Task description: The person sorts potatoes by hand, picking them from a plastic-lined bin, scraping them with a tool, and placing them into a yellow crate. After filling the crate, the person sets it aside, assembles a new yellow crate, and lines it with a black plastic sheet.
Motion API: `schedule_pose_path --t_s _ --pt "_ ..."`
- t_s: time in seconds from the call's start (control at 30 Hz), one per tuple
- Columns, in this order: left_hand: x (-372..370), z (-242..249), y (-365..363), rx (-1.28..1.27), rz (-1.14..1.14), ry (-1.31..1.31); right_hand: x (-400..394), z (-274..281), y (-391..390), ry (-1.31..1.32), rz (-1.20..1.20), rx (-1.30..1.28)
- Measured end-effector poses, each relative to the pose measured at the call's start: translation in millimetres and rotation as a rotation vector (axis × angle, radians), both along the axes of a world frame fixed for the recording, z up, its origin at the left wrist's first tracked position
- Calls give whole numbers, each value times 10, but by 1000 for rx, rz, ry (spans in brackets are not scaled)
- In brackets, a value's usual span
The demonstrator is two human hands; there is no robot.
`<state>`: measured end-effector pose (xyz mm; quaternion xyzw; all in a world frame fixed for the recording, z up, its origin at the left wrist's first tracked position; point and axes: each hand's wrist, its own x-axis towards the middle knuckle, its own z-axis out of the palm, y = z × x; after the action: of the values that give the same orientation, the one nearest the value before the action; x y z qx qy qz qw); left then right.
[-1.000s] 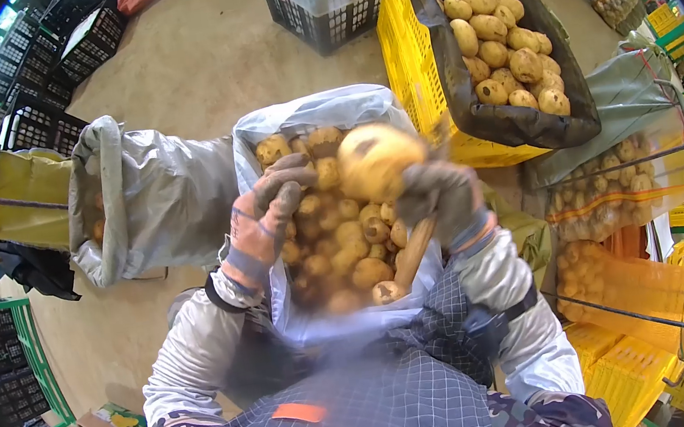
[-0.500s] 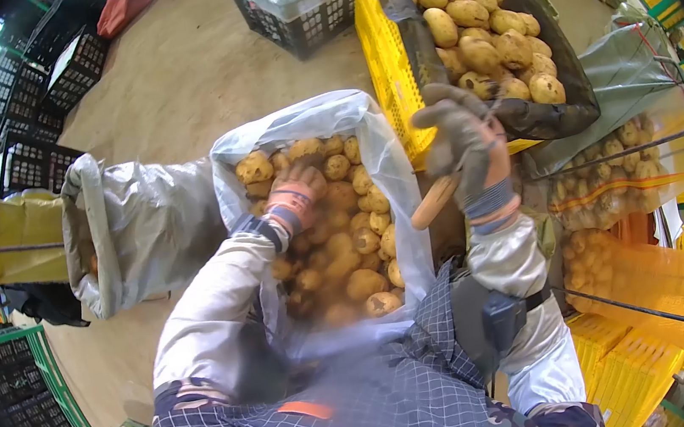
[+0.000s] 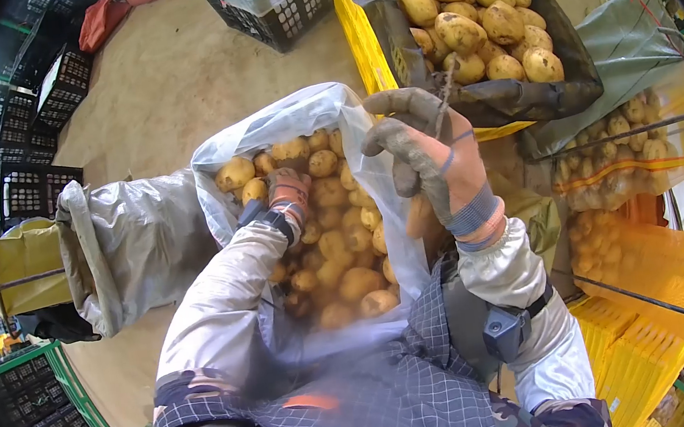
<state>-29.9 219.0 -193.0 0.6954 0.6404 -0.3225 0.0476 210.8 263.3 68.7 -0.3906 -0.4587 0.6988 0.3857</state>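
My left hand (image 3: 290, 192), in an orange and dark glove, reaches into a crate lined with a whitish plastic bag (image 3: 209, 174). Its fingers curl down onto a potato, their tips mostly hidden. Many potatoes (image 3: 359, 282) fill this crate, some smeared with soil. Higher up and to the right, my right hand (image 3: 442, 158) wears a similar glove with a soiled dark palm. Its fingers are bent, and a thin dry stem (image 3: 447, 96) stands out between them. Below that hand a tan rounded thing (image 3: 420, 219) is partly covered.
A yellow crate (image 3: 361, 23) with a black liner, heaped with large potatoes, stands at the front right. Beyond the lined crate is a black basket (image 3: 275, 17) with a pale liner. A grey sack (image 3: 140, 234) lies open at the left; mesh bags of potatoes (image 3: 619, 141) hang at the right.
My right hand has moved left and up, turning its bent fingers leftward with the stem. My left hand stays among the potatoes, its fingers more curled. The view has shifted slightly.
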Motion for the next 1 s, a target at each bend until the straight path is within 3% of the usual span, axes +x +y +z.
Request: schedule_pose_path --t_s 0.13,0.2,0.3,0.4,0.43,0.47,0.53,0.63,0.67,0.7,0.73,0.83,0.87,0.93,1.0 --pt "34 311 175 -215 126 -45 -33 -81 -54 -77 47 61" --pt "-62 324 99 -184 38 -96 -19 -205 -61 -105 48 144" --pt "-90 853 -88 -221 -21 -215 -47 -293 -86 -138 44 201" --pt "-521 806 -509 -158 382 -725 -68 -263 -79 -224 88 180" --pt "-612 989 -578 -216 458 -844 -87 -277 -83 -228 112 184" --pt "-685 1192 -633 -416 731 -1041 -126 -287 -90 -260 133 198" --pt "-923 1107 -880 -440 1121 -1174 -208 -310 -112 -357 176 233" --pt "-728 998 -1053 -181 645 -1101 -330 -401 -208 -451 147 425" --pt "-603 974 -1047 -170 442 -1062 -367 -418 -239 -468 120 514" --pt "-449 983 -1027 -159 240 -1019 -378 -294 -276 -462 172 385" --pt "-291 970 -1014 -144 38 -971 -396 -344 -305 -532 150 446" --pt "165 901 -1036 -177 -278 -659 -445 -635 -365 -616 37 642" --pt "243 889 -982 -211 -277 -624 -461 -719 -382 -626 -13 707" --pt "364 870 -849 -283 -271 -550 -396 -445 -421 -672 193 504" --pt "371 914 -675 -246 54 -725 -388 -428 -400 -673 195 496"
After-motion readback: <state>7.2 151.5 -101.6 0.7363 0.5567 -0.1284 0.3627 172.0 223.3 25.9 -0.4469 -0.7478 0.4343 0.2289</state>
